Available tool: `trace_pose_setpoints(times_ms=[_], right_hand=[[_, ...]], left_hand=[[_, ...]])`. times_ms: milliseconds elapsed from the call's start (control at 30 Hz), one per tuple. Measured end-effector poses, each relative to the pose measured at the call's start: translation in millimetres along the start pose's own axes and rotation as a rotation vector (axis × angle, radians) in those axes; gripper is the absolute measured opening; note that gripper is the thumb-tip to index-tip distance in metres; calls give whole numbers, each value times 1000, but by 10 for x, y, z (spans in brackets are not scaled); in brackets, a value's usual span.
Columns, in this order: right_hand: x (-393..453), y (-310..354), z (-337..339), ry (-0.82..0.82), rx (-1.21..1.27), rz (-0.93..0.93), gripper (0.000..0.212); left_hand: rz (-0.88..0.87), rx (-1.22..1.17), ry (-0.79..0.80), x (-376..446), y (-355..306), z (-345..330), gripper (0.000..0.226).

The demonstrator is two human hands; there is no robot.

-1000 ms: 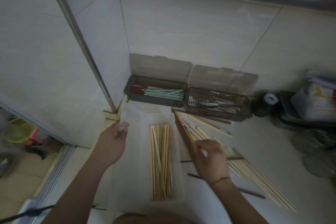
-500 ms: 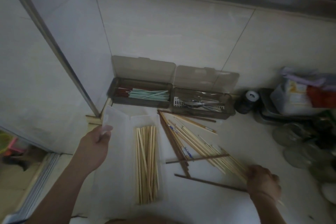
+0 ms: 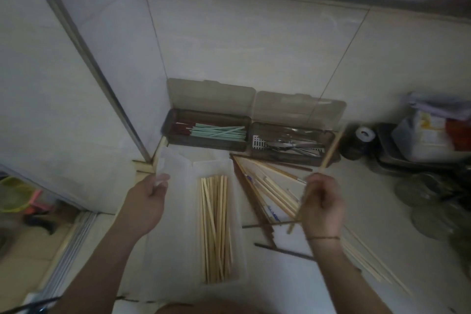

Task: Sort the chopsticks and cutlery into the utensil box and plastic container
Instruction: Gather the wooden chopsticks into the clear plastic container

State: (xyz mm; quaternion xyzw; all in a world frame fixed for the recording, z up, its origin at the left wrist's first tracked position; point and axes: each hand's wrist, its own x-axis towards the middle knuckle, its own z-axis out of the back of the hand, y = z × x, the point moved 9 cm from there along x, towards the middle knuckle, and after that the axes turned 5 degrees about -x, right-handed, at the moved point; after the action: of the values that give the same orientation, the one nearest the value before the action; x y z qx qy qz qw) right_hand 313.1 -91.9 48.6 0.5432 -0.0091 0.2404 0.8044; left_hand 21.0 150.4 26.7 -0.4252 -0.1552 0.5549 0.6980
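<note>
Dim kitchen corner: pale countertop (image 3: 377, 211) meeting tiled wall (image 3: 242, 41), with a metal door frame (image 3: 84, 58) running diagonally through the upper left of the frame. Against the wall at centre frame stands the utensil box (image 3: 251, 146), both smoky lids raised; its left compartment holds the green-and-red chopsticks (image 3: 216, 132), its right compartment the metal cutlery (image 3: 293, 145). In front of it, lower centre, lies the clear plastic container (image 3: 238, 250), long axis toward the camera, with a bundle of bamboo chopsticks (image 3: 215, 229) inside. Left hand (image 3: 147, 199), centre left: thumb and fingers pinch the container's opened lid (image 3: 168, 163) at its left edge. Right hand (image 3: 322, 205), centre right: fingers curled round a single light chopstick (image 3: 328, 154), which slants up to the right over the box's right end; its lower tip shows below the hand. A fan of loose chopsticks (image 3: 270, 186) lies on the counter between container and right hand, dark ones (image 3: 283, 251) among them. More thin sticks (image 3: 369, 260) lie at lower right. Jars and bags (image 3: 428, 135) crowd the right edge.
</note>
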Motion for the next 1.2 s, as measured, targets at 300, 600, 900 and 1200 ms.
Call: trace_pose_setpoints(times_ms=[300,600,900,1200], right_hand=[[-1082,372,-1588,839,-398,340,38],[-1540,188,-1831,1355,-864,297,33],[-212,-127,-335,363,-419,109,14],[-65,-1893,1137,418,-1079,-476,20]], left_hand=[[-10,33,16,-33,-52,19,30],[-23,36,8,-42,-61,17,29],[-18,-7,1,-4,2,0,24],[-25,22,-1,23,46,-19,22]])
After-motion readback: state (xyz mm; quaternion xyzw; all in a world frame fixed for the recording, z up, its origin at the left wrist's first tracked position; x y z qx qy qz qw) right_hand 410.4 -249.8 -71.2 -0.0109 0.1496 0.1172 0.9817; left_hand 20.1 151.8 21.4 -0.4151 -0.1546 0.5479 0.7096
